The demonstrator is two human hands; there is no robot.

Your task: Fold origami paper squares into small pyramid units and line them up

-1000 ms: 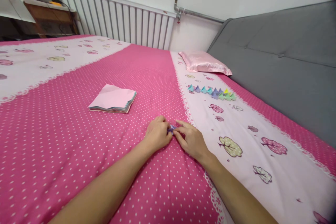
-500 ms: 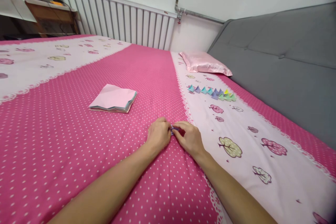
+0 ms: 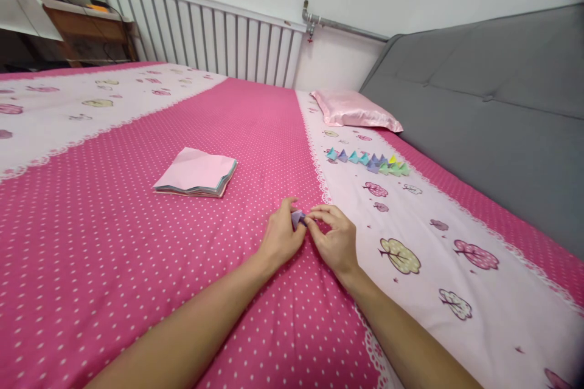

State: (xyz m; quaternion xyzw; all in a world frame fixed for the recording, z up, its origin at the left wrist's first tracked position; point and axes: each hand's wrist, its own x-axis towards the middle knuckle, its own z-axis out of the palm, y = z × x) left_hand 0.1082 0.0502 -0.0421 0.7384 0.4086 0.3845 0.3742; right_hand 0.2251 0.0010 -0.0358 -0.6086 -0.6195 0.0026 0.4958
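Observation:
My left hand and my right hand meet over the pink dotted bedsheet, both pinching a small purple folded paper piece between their fingertips. The piece is mostly hidden by my fingers. A stack of square coloured papers with a pink sheet on top lies to the left, a little beyond my hands. A row of several small folded paper shapes in teal, purple, green and yellow sits on the pale strip of the sheet to the right.
A pink satin pillow lies near the grey padded headboard on the right. A white radiator runs along the far wall, with a wooden desk at the far left.
My hands have lifted slightly and turned; the purple piece now shows more between the fingertips, held a bit above the sheet.

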